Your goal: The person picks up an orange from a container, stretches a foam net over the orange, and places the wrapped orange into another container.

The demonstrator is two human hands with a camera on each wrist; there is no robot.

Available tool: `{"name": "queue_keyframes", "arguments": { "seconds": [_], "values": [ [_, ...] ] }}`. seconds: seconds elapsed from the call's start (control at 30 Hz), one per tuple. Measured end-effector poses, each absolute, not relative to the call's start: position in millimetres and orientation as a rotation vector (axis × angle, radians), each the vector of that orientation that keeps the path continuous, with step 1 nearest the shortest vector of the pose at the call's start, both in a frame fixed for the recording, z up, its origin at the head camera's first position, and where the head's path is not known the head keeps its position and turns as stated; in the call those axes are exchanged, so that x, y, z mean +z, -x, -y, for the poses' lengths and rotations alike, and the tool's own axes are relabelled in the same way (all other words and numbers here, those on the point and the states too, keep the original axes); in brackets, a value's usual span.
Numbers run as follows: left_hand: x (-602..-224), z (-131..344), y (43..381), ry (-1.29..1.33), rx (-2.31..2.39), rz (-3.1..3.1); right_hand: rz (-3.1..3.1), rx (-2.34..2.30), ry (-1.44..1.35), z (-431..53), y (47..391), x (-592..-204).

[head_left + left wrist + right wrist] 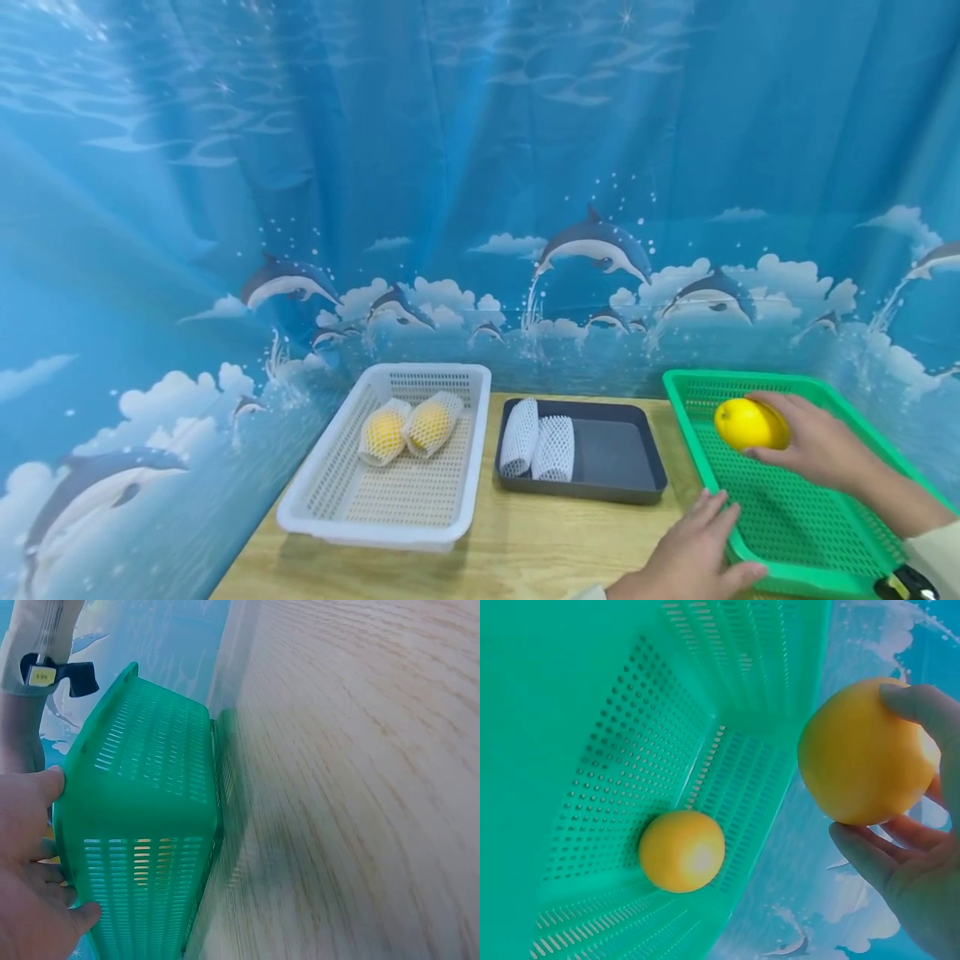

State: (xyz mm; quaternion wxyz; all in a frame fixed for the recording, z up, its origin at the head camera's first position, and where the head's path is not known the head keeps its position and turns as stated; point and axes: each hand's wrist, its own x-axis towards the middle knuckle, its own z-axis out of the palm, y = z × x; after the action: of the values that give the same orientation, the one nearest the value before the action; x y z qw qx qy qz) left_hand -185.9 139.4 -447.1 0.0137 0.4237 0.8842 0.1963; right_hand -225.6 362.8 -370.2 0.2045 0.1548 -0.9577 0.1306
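Note:
My right hand point(813, 437) grips a smooth yellow fruit point(752, 423) above the green basket point(798, 575). The right wrist view shows thumb and fingertips on opposite sides of that fruit point(866, 754). A second yellow fruit point(682, 851) lies inside the basket at its far end; in the head view it is hidden. At the basket's near left corner, my left hand point(686, 554) rests on the rim with fingers spread. In the left wrist view, part of that hand point(30, 862) overlaps the rim, and some fingers are behind it.
A white basket point(378, 533) on the left holds two yellow fruits in foam nets point(433, 425). Between the baskets sits a dark grey tray point(611, 454) with two white foam nets point(553, 448) at its left side. A dolphin-print curtain point(480, 167) hangs behind the wooden table point(525, 542).

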Motion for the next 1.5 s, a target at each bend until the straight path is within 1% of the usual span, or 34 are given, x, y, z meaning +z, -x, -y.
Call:
{"name": "queue_keyframes", "arguments": {
  "seconds": [0.3, 0.57, 0.73, 0.83, 0.97, 1.3, 1.5],
  "values": [
    [-445, -139, 187, -1.228, 0.741, -2.688, 2.635, 0.486, -0.473, -352, 211, -364],
    [-441, -130, 188, -1.080, 1.066, -2.519, 2.608, 0.618, -0.500, -342, 198, -366],
    [-441, -116, 192, -1.058, 1.288, -2.549, 2.598, 0.695, -0.492, -331, 191, -370],
    [-438, -104, 196, -0.972, 1.455, -2.591, 2.597, 0.723, -0.484, -324, 188, -372],
    [-429, -86, 206, -0.862, 1.686, -2.441, 2.568, 0.770, -0.514, -313, 183, -373],
    [-413, -49, 219, -0.950, 1.841, -2.139, 2.560, 0.971, -0.553, -279, 172, -374],
    [-409, -26, 220, -1.064, 1.806, -2.047, 2.510, 1.337, -0.545, -247, 164, -385]
  ]
}}
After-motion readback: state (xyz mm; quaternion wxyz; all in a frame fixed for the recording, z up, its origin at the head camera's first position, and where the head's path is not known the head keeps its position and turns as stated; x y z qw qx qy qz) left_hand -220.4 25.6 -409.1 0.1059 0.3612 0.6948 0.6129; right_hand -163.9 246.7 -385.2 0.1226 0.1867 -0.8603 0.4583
